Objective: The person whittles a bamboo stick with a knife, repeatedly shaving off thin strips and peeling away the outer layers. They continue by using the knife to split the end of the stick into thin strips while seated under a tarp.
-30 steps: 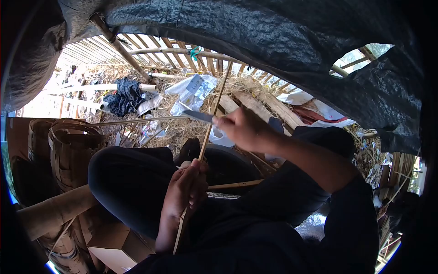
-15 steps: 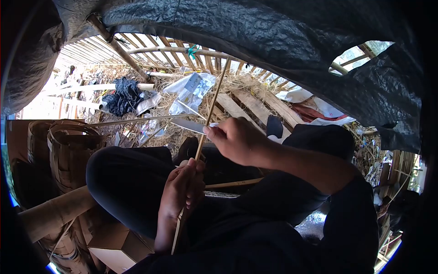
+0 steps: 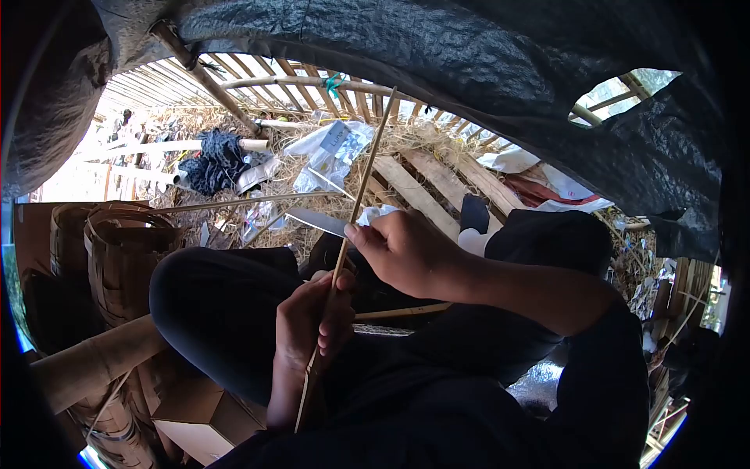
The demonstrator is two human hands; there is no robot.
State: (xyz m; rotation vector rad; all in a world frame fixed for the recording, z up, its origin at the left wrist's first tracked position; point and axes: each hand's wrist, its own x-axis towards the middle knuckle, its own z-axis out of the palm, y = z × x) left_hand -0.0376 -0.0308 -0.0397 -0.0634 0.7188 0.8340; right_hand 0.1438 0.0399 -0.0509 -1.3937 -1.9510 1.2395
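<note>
A long, thin bamboo strip (image 3: 370, 172) runs slantwise from my lap up toward the plastic sheet. My left hand (image 3: 311, 319) is closed around its lower part, with the tail end passing below the wrist. Above it, my right hand (image 3: 414, 254) grips a knife whose handle is hidden in the fist. The knife blade (image 3: 316, 221) points left and crosses the strip, and my right thumb presses at the strip beside the blade.
Woven bamboo baskets (image 3: 129, 258) and a thick bamboo pole (image 3: 101, 363) are at the left, above a cardboard box (image 3: 207, 418). Wooden planks (image 3: 414, 191), straw and plastic wrappers (image 3: 336, 148) lie ahead. A black plastic sheet (image 3: 469, 62) hangs overhead.
My right hand and the knife have moved slightly down along the strip, toward my left hand. The strip's top end sits a little higher, and my left fingers have shifted around it.
</note>
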